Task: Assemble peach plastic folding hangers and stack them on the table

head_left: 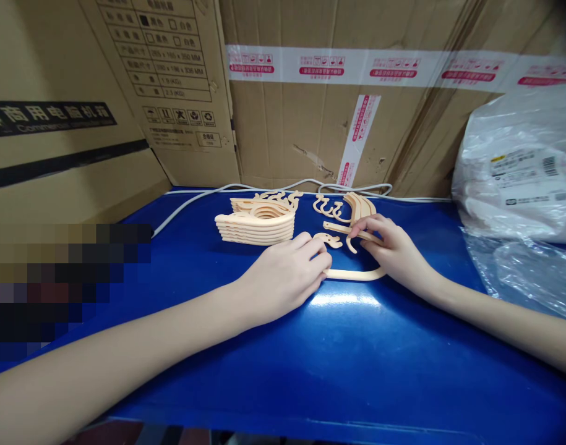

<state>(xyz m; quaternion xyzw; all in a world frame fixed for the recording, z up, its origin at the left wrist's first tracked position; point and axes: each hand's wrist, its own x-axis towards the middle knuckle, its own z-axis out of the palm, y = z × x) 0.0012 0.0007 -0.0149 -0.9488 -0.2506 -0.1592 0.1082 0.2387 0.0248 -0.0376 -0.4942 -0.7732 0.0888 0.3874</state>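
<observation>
My left hand [295, 271] has its fingers closed round the left end of a beige plastic hanger piece, whose curved lower bar [354, 275] runs across to my right hand [391, 247]. My right fingers pinch a flat beige strip [337, 228] with a hole at its tip. Whether strip and bar are one part is hidden under that hand. A small curved hook [352, 245] shows below my right fingertips. Just beyond my left fingers is a small beige connector [328, 240] with holes.
A stack of beige hanger pieces [255, 228] stands left of centre, with loose hooks [287, 199] behind it. More hooks [326, 206] and curved arms [360, 206] lie at the back. A white cable [236, 186], cardboard boxes [283, 123] and a plastic bag [514, 167] border the blue table [338, 371].
</observation>
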